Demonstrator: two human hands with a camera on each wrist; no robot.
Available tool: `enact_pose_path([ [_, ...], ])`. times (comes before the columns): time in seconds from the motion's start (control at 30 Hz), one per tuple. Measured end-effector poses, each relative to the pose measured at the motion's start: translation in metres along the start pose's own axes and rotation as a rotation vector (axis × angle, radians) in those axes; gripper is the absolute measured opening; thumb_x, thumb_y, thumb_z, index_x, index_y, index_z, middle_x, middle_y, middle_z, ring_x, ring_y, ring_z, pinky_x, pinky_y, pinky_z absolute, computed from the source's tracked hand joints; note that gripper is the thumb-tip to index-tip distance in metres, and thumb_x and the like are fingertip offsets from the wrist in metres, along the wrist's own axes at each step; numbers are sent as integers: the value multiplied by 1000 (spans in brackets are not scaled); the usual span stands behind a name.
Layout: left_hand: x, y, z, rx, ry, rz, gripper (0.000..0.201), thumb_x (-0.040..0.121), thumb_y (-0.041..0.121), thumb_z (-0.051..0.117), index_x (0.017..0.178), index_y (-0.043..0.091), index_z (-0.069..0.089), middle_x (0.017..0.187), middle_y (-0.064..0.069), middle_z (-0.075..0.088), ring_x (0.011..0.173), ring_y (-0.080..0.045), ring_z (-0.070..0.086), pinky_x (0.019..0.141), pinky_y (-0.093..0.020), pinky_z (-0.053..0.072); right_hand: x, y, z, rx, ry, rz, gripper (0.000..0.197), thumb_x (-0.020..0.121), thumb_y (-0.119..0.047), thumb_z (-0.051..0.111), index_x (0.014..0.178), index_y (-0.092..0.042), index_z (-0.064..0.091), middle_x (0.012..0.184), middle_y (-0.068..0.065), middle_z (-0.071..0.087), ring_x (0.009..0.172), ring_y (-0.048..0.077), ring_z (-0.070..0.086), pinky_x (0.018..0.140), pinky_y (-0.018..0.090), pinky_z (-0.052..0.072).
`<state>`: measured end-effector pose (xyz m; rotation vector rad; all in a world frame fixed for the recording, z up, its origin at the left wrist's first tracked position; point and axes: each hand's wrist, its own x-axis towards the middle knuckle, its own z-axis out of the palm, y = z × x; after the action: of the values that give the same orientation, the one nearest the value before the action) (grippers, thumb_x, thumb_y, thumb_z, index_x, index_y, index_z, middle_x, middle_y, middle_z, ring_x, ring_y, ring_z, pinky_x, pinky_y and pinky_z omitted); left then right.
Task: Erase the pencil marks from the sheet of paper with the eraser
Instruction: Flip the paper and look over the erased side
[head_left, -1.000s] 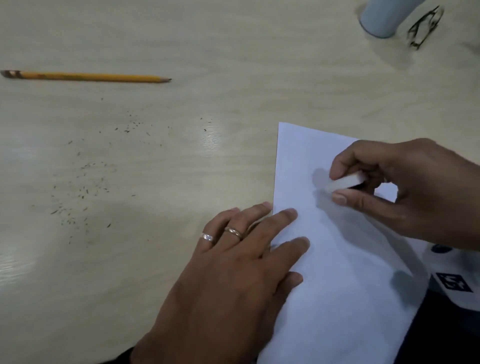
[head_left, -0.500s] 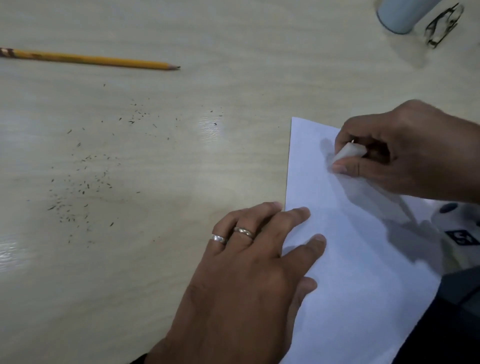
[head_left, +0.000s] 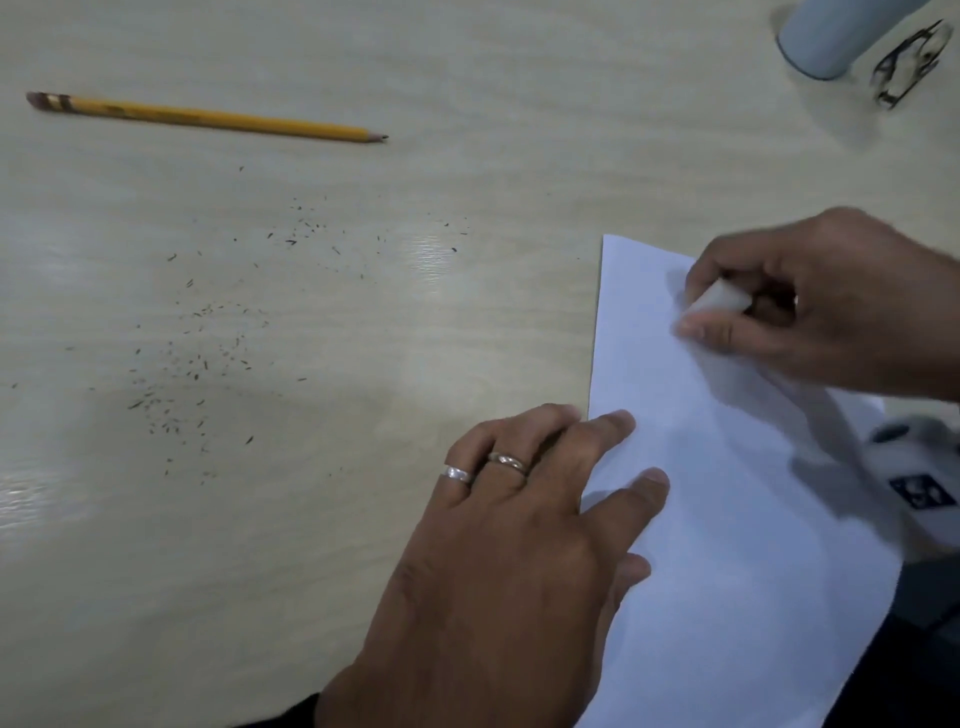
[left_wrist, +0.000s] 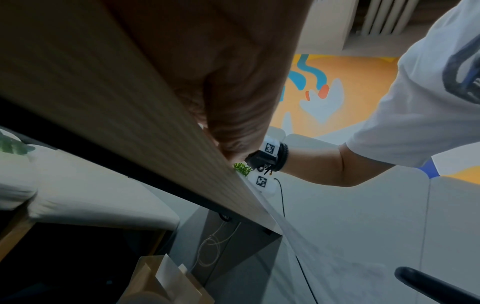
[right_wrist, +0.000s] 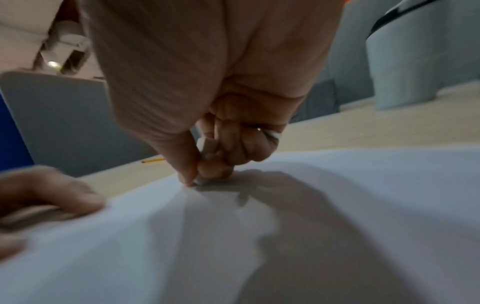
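- Eraser (head_left: 719, 300) is pinched between thumb and curled fingers of the right hand (head_left: 831, 301), its lower end pressed onto the sheet of paper (head_left: 727, 519) near the far left corner.
- Its long axis is tilted, leaning back toward the palm, as confirmed in the right wrist view, where the tip (right_wrist: 201, 181) meets the sheet.
- Left hand (head_left: 519, 545) is laid flat with fingers spread and straight, its fingertips (head_left: 618, 421) pressed on the sheet's left edge, the rest of it on the table (head_left: 311, 519).
- No pencil marks can be made out; the picture is too blurred there.
- Any remaining rubbing is judged to lie toward the person from the eraser, and the right hand is the nearer one.
- Pencil (head_left: 208, 117) is left well apart, far left, with dark crumbs (head_left: 197, 364) scattered between.
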<state>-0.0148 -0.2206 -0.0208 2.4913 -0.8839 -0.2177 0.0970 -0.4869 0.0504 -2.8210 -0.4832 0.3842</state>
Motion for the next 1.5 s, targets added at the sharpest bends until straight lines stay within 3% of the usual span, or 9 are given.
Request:
enact_pose_path([
  [0.2,2,-1,-1,-3,4,4,47,88,51,54,131,41,68,154,9,54,139,-18,48,111,-37,27,-10,-7,11,106,-31,-39,13,90,-40,78,87,-32,68,60,-9,57,51,14,46,51,22,40],
  [0.43,1,-2,0,12,19,9,46,92,50,53,135,41,65,157,11,50,139,-17,45,113,-36,24,-41,30,5,343,304,206,28,99,-59,65,92,-32,67,75,4,75,57,25,63,57,42,53],
  [0.57,1,3,-2,34,-7,-10,44,90,48,54,133,41,65,156,11,51,138,-18,45,113,-37,24,-94,39,33,297,444,319,41,105,-71,44,106,-32,57,121,-19,72,107,16,71,89,60,56],
  [0.67,5,16,-5,136,-71,-28,50,81,48,74,127,29,65,150,-3,57,132,-30,53,111,-46,31,-117,30,63,378,429,306,31,112,-55,42,108,-25,50,137,-44,54,147,1,48,111,26,43],
  [0.77,23,46,-24,244,-295,-85,93,87,70,67,152,8,45,165,-26,31,151,-47,32,123,-61,24,-121,23,82,413,456,294,28,113,-45,40,106,-19,45,137,-55,43,152,-12,30,100,6,36],
  [0.9,76,76,-24,286,-434,83,96,104,72,23,163,10,-21,167,-9,-39,155,-27,-36,127,-50,-17,-117,22,96,396,566,350,36,104,-59,35,122,-28,44,154,-37,43,136,-8,47,98,37,41],
  [1.1,118,52,-12,382,-575,123,105,94,86,27,164,27,-24,167,4,-38,154,-20,-37,127,-51,-18,-115,24,98,321,575,243,23,108,-52,36,110,-30,41,155,-10,45,143,-6,37,104,36,37],
  [1.3,88,21,-65,637,-538,-382,126,84,96,16,161,5,-24,168,-18,-33,156,-34,-30,124,-56,-21,-113,28,104,310,597,199,33,112,-39,40,118,-8,49,123,12,58,136,31,50,103,27,34],
  [1.5,105,68,-15,351,-628,156,106,94,87,21,161,21,-28,166,5,-40,152,-17,-39,127,-51,-18,-114,27,100,294,575,230,21,107,-48,37,104,-28,41,163,12,47,148,24,45,104,25,34],
])
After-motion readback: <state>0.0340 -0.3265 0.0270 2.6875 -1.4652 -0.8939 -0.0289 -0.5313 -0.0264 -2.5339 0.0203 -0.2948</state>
